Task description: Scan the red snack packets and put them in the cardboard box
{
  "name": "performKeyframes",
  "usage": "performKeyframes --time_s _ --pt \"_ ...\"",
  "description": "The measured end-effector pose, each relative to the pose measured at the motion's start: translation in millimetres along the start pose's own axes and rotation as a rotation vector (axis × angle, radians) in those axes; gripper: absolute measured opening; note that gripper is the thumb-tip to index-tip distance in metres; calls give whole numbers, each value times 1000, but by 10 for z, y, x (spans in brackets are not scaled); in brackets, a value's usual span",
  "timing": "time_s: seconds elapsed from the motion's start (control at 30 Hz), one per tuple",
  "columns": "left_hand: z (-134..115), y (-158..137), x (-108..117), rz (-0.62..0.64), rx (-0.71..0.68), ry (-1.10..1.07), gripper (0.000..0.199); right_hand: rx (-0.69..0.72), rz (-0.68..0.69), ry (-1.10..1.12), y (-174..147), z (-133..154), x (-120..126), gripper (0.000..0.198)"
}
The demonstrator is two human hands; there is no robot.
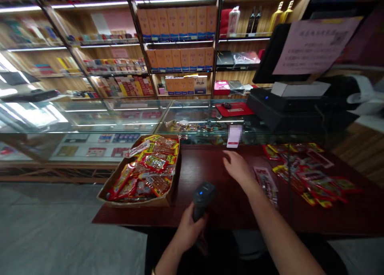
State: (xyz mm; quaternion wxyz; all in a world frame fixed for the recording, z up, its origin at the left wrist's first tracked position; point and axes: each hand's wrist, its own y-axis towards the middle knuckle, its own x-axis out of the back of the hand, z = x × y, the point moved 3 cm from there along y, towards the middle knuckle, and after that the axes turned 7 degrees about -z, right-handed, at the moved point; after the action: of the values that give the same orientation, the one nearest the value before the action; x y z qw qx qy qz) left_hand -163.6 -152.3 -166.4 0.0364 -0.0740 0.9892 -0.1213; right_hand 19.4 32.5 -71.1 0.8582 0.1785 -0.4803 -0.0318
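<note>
My left hand (189,229) is closed round the handle of a dark barcode scanner (205,194) with a blue light, just past the table's near edge. Something dim shows under that hand, too dark to make out. My right hand (235,166) reaches over the tabletop, thumb and fingers apart, with nothing seen in it. Just beyond its fingertips, a small white card holder (234,137) stands by the glass. Snack packets (154,163) in red and yellow fill an open cardboard box (177,183) on the left. To the right of my right forearm lies a single packet (265,183).
More snack packets (315,175) are spread over the right side of the dark red table (198,163). A glass display counter (120,115) runs behind it. A monitor (270,55) with a paper sheet stands at the back right. Stocked shelves (180,45) line the wall.
</note>
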Motion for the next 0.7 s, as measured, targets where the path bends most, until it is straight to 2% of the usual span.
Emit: performKeyframes --time_s 0.03,0.1,0.17,0.27,0.37,0.5,0.57,0.7 --pt "4 6 -5 16 1 5 47 -128 -11 -137 -235 -335 64 41" --pt "2 9 -23 57 3 33 46 -211 7 -319 -615 -763 93 41" --pt "-10 8 -37 77 -6 66 44 -215 -2 -419 -819 -931 44 47" --pt "-21 3 -40 68 -28 99 38 -217 -41 -433 -842 -931 -79 50" --pt "-18 -4 -32 57 -29 114 32 -175 -71 -261 -738 -866 -225 50" --pt "-22 -14 -36 70 -23 124 36 -110 -170 286 -708 -806 -390 56" --pt "-25 -20 -41 74 -18 132 40 -152 -213 488 -729 -830 -416 55" --pt "-23 -26 -44 73 -17 154 48 -235 -212 641 -730 -958 -346 43"
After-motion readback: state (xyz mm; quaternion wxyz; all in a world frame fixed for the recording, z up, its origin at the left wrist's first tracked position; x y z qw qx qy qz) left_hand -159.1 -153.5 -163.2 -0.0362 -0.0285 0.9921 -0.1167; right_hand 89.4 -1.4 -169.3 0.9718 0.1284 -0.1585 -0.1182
